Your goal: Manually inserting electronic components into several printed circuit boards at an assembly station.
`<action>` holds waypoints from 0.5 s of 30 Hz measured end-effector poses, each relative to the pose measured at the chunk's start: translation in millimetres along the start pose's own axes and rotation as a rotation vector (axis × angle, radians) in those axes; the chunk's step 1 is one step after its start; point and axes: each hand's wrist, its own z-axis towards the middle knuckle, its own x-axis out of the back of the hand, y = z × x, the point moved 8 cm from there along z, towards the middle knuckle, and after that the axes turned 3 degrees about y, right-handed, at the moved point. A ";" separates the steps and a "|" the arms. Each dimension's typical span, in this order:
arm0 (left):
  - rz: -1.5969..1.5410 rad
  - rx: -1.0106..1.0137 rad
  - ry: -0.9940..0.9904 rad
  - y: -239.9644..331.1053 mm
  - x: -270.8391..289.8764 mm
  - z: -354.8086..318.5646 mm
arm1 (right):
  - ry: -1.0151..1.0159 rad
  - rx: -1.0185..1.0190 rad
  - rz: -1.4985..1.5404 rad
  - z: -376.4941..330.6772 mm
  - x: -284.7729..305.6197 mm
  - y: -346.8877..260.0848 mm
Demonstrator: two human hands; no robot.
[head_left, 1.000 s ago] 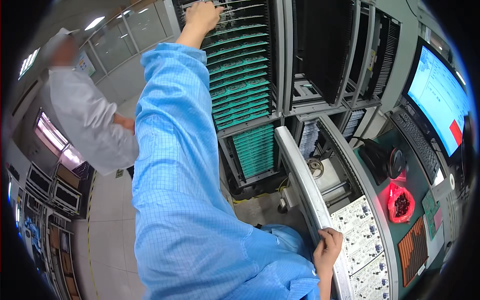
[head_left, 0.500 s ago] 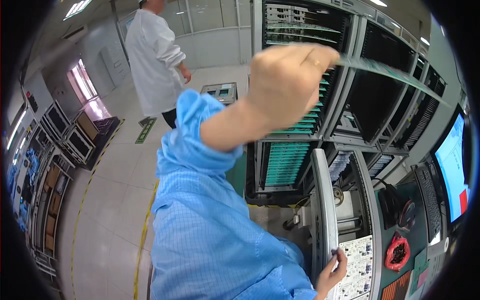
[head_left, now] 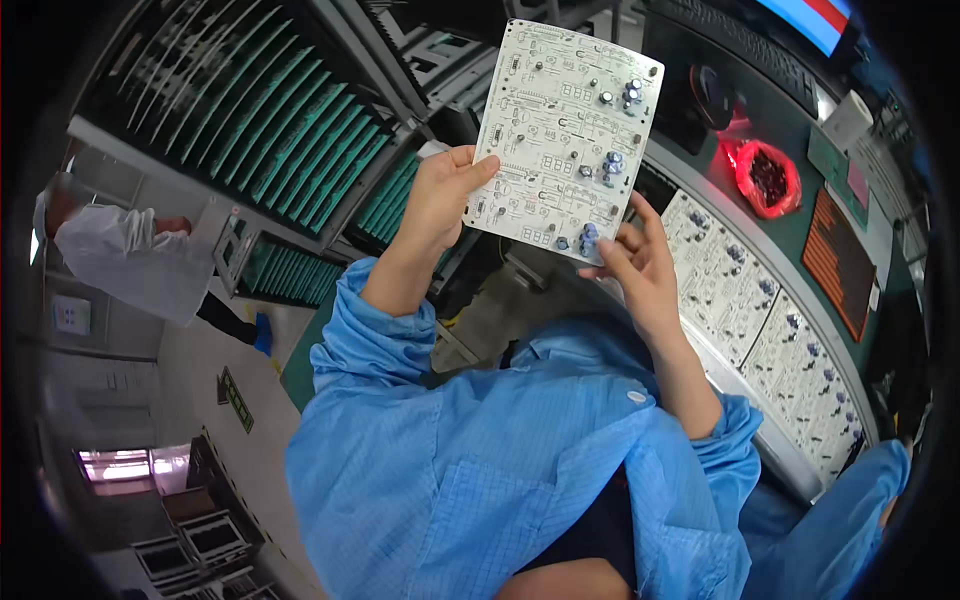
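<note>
Evidently both hands are busy with one white board (head_left: pixel 565 140), lifted in front of the person's chest and tilted so that its printed face shows. The left hand (head_left: pixel 440 190) pinches the left edge, thumb laid over the face and the other fingers mostly hidden behind. The right hand (head_left: pixel 645 265) grasps the lower right corner, its thumb on the front near the bottom edge and its forefinger up along the right side. Small parts dot the board, with blue and dark cans clustered toward the right hand's side.

Just beyond the right hand, to its right, a metal track (head_left: pixel 730 375) slants down toward the lower right, bearing two similar boards, the nearer one (head_left: pixel 720 265) close by the right wrist and the farther one (head_left: pixel 800 385) below it. Past the track is a green desk (head_left: pixel 785 238); on it, up and to the right of that hand, sit a red bag (head_left: pixel 778 208) of small dark pieces and a slatted orange-brown tray (head_left: pixel 840 260). Above them are a keyboard (head_left: pixel 740 50) and a screen (head_left: pixel 800 20).

Up and left of the left hand stands a rack (head_left: pixel 150 158) filled with green boards (head_left: pixel 320 150). Farther left, well apart from both hands, is a co-worker (head_left: pixel 135 250) in a white coat.
</note>
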 end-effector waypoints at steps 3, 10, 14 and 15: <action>-0.019 0.037 -0.033 -14.9 -2.7 6.8 | 0.072 -0.041 -0.019 10.9 10.1 8.4; -0.064 0.107 -0.302 39.7 21.2 76.8 | -0.102 -0.197 -0.044 24.7 45.4 2.2; 0.428 0.201 -0.411 24.3 12.1 99.1 | -0.160 -0.334 -0.153 27.1 51.8 10.7; 0.606 0.242 -0.472 13.4 7.2 104.2 | -0.136 -0.340 -0.152 28.0 54.5 12.0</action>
